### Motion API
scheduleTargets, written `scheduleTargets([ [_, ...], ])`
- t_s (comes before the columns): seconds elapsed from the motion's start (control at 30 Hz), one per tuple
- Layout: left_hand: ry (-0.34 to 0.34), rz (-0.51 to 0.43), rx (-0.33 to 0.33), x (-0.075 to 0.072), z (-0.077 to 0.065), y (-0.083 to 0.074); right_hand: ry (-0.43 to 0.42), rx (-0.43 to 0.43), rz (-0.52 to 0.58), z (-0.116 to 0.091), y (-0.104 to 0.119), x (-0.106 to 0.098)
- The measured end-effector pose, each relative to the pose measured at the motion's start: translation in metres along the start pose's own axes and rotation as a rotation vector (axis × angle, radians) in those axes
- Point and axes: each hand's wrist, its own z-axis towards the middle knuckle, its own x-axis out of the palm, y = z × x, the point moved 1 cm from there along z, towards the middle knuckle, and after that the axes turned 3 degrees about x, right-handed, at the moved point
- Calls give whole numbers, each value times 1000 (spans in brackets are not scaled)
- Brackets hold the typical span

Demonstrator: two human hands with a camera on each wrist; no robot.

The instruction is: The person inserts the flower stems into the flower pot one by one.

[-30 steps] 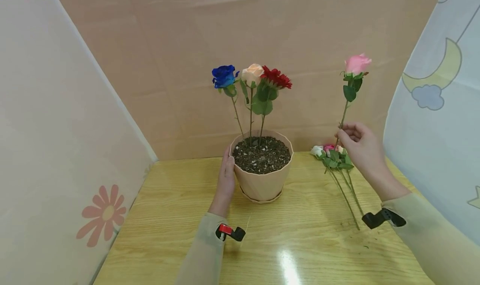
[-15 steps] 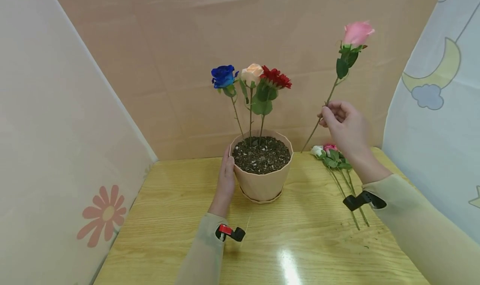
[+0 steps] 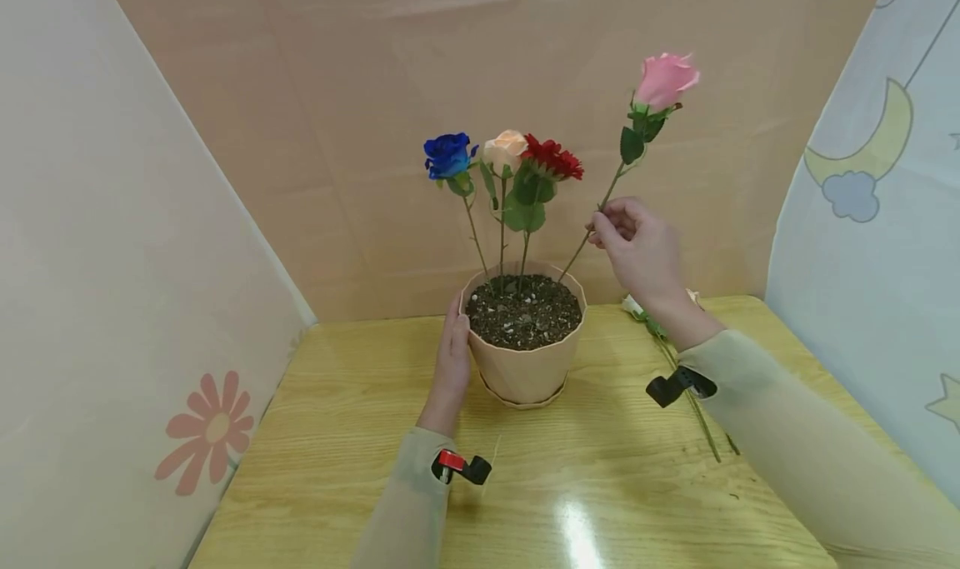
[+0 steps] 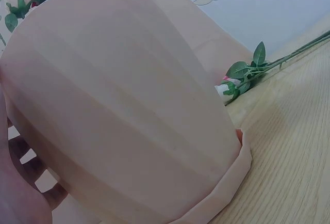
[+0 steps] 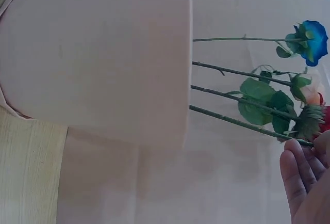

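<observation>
My right hand (image 3: pixel 641 244) pinches the stem of a pink rose (image 3: pixel 666 82) between thumb and fingers, at the pot's back right. The stem leans left, its lower end inside the rim by the dark soil (image 3: pixel 525 315). Against the left side of the peach flowerpot (image 3: pixel 525 369) rests my left hand (image 3: pixel 452 356), fingers extended along the wall. Standing in the soil are a blue rose (image 3: pixel 447 156), a peach rose (image 3: pixel 506 149) and a red flower (image 3: pixel 553 157). From the right wrist view, the pot wall (image 5: pixel 98 53) hides the stem ends.
More cut flowers lie on the wooden table (image 3: pixel 360 436) to the right, a white rose (image 3: pixel 633 306) among them, partly covered by my right arm. A saucer (image 3: pixel 525 403) sits under the pot. Fabric hangs behind and at both sides.
My right hand has lifted the pink rose from beside the lying flowers and carried it left, bringing its stem end over the rim into the pot. My left hand has stayed put.
</observation>
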Motion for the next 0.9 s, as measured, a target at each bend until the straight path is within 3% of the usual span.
scheduleTargets([
  [0.4,8,-2,7,1,-1,3,31,2,-100,7,-17,27],
  [0.9,-14,-2,-9,2,-3,0,76,45,-163,5,-27,40],
])
